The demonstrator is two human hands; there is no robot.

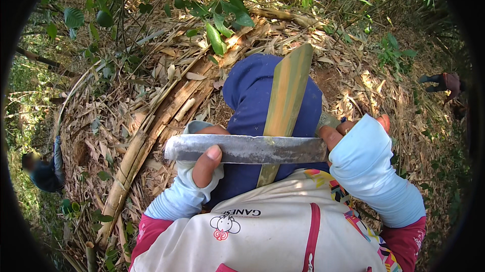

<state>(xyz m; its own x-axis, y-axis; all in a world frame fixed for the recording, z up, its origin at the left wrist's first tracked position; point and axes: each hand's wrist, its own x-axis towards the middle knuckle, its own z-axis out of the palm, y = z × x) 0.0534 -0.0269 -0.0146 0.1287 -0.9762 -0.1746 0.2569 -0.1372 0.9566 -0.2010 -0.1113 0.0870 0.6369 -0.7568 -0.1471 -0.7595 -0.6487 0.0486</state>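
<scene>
A machete (252,149) with a worn grey blade lies level across the view in front of my body. The thumb of my left hand (207,166) presses on the blade near its left end, with the fingers behind it. My right hand (334,136) is closed at the blade's right end; the handle is hidden by the hand and the pale blue sleeve. Behind the blade, a green and yellow striped bamboo piece (289,90) with a slanted top stands tilted over my blue-clad leg (247,95). Its lower end (268,175) shows below the blade.
A long split, weathered stem (131,171) lies on the leaf-covered ground at left. Leafy green shoots (217,24) hang ahead. One person (45,173) is at the far left, and another person (447,84) at the far right.
</scene>
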